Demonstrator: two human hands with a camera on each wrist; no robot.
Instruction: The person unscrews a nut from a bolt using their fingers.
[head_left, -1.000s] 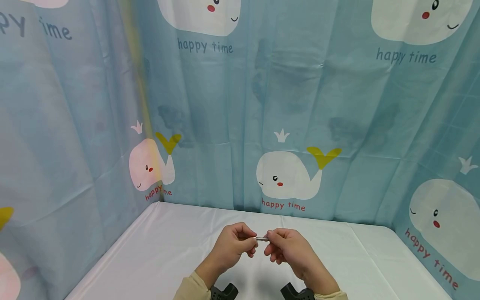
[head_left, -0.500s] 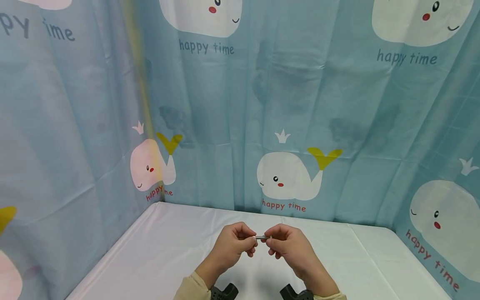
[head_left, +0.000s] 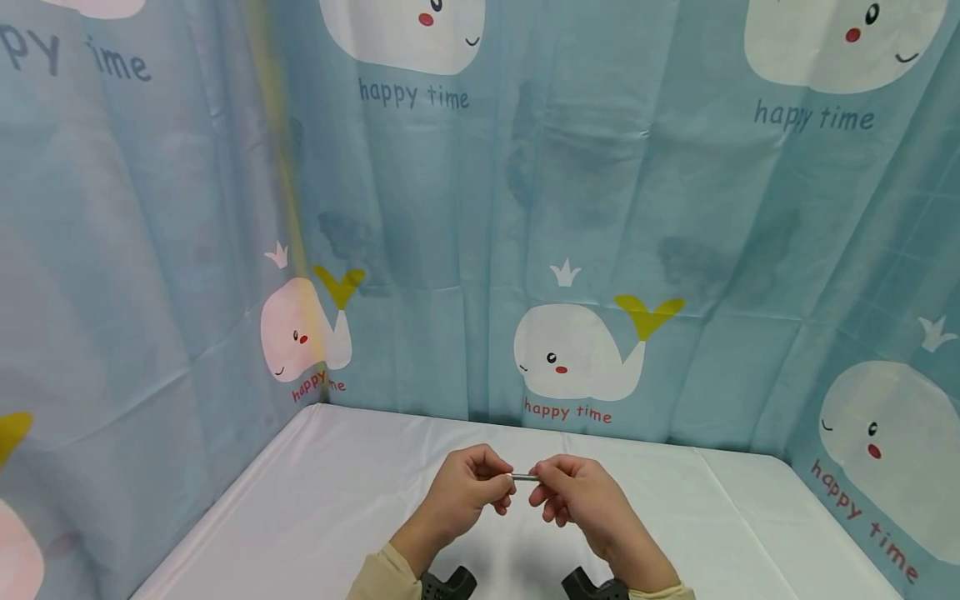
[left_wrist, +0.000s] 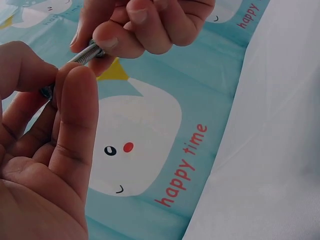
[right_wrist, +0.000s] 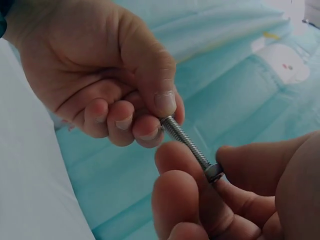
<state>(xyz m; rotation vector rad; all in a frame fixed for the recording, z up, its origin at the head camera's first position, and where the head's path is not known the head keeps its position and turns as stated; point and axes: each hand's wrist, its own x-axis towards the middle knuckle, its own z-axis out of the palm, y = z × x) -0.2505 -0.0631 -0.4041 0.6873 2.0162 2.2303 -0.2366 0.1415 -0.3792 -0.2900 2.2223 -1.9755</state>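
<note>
A silver threaded bolt (head_left: 526, 477) is held level between both hands above the table. My left hand (head_left: 467, 493) pinches one end of it between thumb and fingertips; in the left wrist view a bit of the shiny bolt head shows among those fingers. At the other end sits what looks like a small nut (right_wrist: 214, 173), round the shaft. My right hand (head_left: 581, 496) pinches that nut end, its thumb and index finger on either side. Bare thread (right_wrist: 187, 140) shows between the two hands in the right wrist view. The left fingertips hide the bolt's far end there.
Under the hands lies a white cloth-covered table (head_left: 337, 500). Blue curtains (head_left: 420, 342) printed with whales hang behind it and along its sides. Black wrist mounts (head_left: 450, 583) and beige sleeves (head_left: 386, 577) are at the lower edge.
My right fingers rolled forward and toward the left hand half a second ago, and now are drawn back again at the bolt's end. The left hand stays still, holding the bolt.
</note>
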